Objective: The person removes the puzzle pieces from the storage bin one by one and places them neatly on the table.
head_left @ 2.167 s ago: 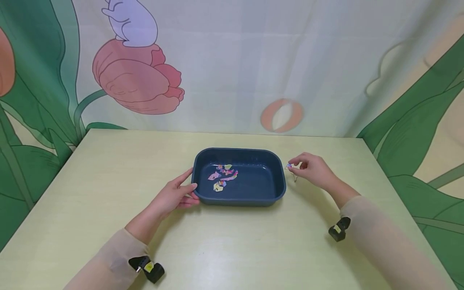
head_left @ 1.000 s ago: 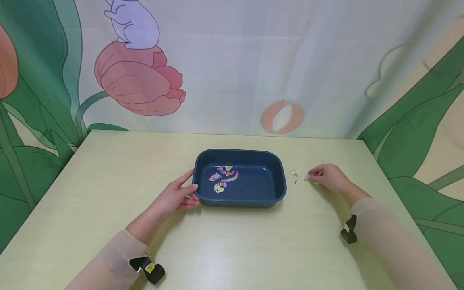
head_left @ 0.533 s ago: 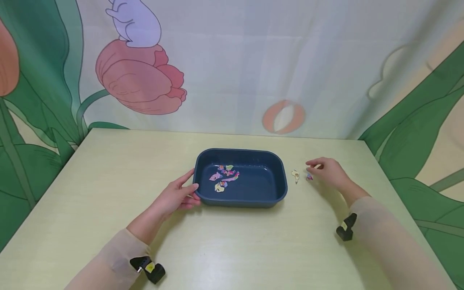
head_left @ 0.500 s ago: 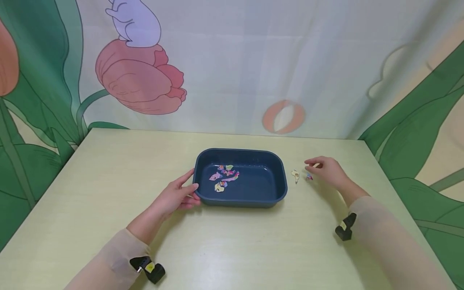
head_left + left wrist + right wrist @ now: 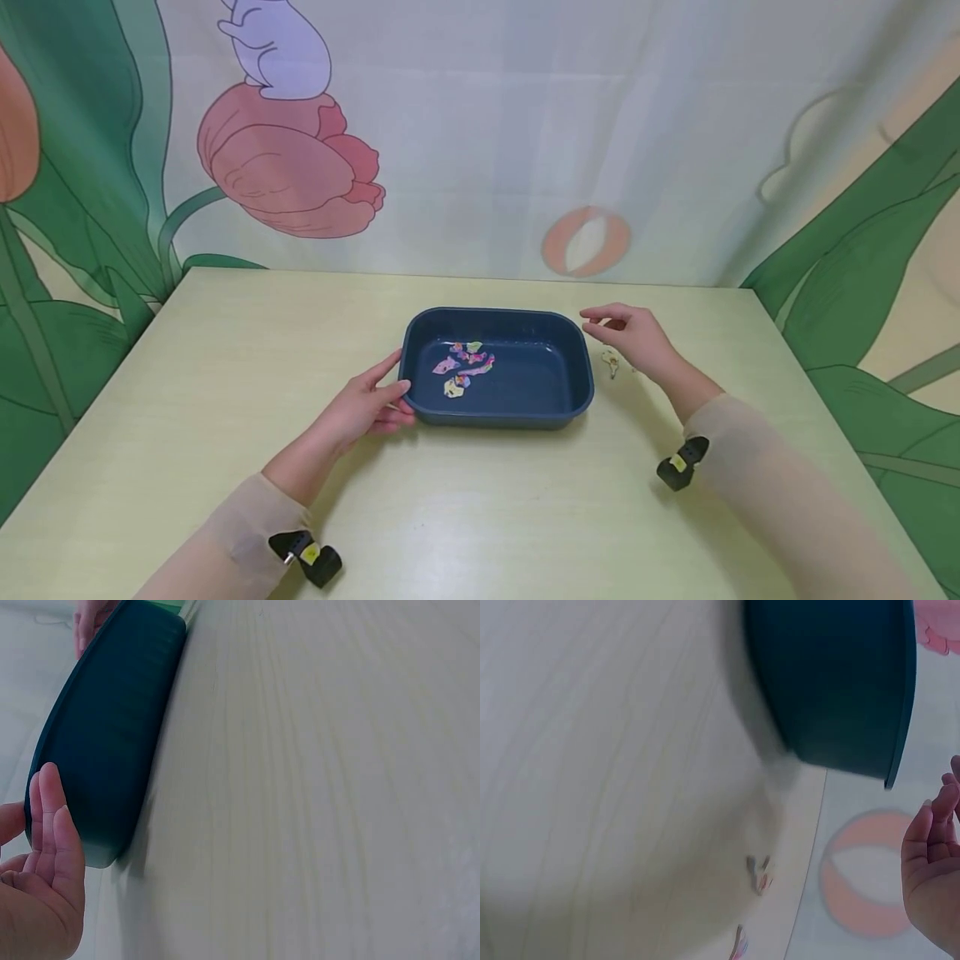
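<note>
A dark blue rectangular tub (image 5: 495, 417) sits on the table. My left hand (image 5: 367, 404) holds its left end, thumb on the rim and fingers along the outer wall, as the left wrist view also shows. Inside, towards the left, lie several small colourful cut-out pieces (image 5: 474, 358) that look like stickers. My right hand (image 5: 630, 333) hovers by the tub's back right corner, fingers relaxed with nothing between them. Below it on the table is a yellowish cut-out piece (image 5: 610, 362). Another, colourful cut-out piece (image 5: 739, 943) lies beside that one, mostly hidden by the hand in the head view.
The pale wooden table (image 5: 480, 517) ends at the back against a printed curtain (image 5: 465, 150) with flowers and leaves. A small black camera is strapped to each sleeve.
My right hand set a colourful piece down on the table right of the yellowish one, let go, then moved left towards the tub's corner. The left hand and tub have stayed put.
</note>
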